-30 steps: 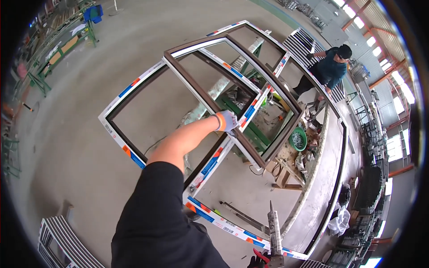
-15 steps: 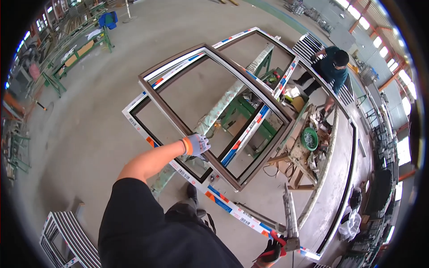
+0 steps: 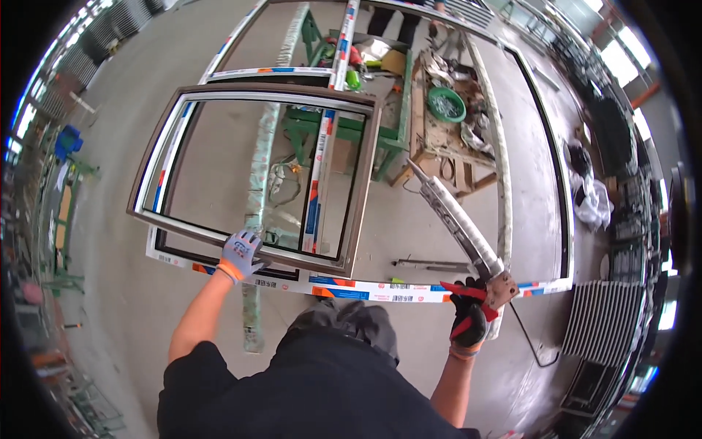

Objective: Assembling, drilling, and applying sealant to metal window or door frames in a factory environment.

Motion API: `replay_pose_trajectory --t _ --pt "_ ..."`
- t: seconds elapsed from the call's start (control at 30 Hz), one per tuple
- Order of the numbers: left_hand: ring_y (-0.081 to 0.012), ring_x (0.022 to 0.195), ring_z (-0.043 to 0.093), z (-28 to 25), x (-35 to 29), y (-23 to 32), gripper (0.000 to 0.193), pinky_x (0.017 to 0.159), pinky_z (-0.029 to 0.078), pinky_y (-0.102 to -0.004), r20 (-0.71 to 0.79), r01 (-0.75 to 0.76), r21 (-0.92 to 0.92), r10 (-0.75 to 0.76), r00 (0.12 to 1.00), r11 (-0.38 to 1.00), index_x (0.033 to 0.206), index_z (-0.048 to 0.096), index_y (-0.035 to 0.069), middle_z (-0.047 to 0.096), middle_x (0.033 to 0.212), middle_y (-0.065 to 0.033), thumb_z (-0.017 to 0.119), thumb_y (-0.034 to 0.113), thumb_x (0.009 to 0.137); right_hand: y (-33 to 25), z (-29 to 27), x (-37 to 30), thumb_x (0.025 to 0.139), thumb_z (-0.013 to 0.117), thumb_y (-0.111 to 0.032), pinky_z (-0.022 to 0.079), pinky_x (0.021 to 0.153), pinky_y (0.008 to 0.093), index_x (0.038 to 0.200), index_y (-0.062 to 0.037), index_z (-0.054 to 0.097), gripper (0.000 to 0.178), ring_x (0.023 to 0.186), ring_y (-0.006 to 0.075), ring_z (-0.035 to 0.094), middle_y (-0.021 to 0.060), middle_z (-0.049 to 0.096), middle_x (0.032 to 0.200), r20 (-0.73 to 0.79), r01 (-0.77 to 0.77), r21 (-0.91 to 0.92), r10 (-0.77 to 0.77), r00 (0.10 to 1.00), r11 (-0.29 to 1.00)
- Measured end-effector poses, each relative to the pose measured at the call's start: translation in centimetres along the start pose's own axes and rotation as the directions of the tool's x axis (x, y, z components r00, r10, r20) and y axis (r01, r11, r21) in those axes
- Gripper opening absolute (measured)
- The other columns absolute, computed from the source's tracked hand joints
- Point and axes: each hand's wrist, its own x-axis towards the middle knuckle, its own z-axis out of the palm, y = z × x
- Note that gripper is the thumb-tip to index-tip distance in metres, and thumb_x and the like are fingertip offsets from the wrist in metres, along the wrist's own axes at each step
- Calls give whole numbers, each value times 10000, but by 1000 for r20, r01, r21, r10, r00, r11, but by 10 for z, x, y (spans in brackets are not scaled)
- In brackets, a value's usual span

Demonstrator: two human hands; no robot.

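A brown-edged window sash (image 3: pixel 371 157) lies tilted on top of a larger white window frame (image 3: pixel 380 291) with coloured protective tape. My left hand (image 3: pixel 241 251), in a grey glove with an orange cuff, is closed over the sash's near rail, left of its middle. In a dark glove, my right hand (image 3: pixel 469 322) grips the red handle of a caulking gun (image 3: pixel 461 228) above the large frame's near rail. Its silvery barrel slants up and to the left, nozzle away from me. The rod with its hooked end sticks out behind the hand.
Padded support bars (image 3: pixel 260 168) run beneath the frames. Past the sash, a wooden bench (image 3: pixel 468 154) bears a green bowl (image 3: pixel 446 104) of small metal parts and scraps. A co-worker's legs (image 3: pixel 395 23) show at the far side. Stacked profiles (image 3: pixel 604 322) stand at right.
My view has swung to the right, and the co-worker is now mostly out of it. The caulking gun's nozzle now leans further left. My left hand remains on the sash.
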Motion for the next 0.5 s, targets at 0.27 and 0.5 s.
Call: replay_pose_trajectory --t 0.27,0.5 --pt "-370 932 640 58 48 99 263 815 512 -451 -428 260 -345 -398 812 902 1045 649 52 674 991 -168 677 209 836 -2 -28 81 843 594 -144 476 1023 511 1397 55 385 625 1209 415 559 241 549 1308 99 -111 143 98 990 983" --pt "-343 908 679 51 104 123 268 824 531 -417 -243 681 -378 -777 581 627 1057 683 50 713 972 -172 612 269 920 -24 -44 175 817 568 -88 405 1079 542 1323 57 455 538 1222 449 547 277 565 1284 250 -128 116 96 964 985"
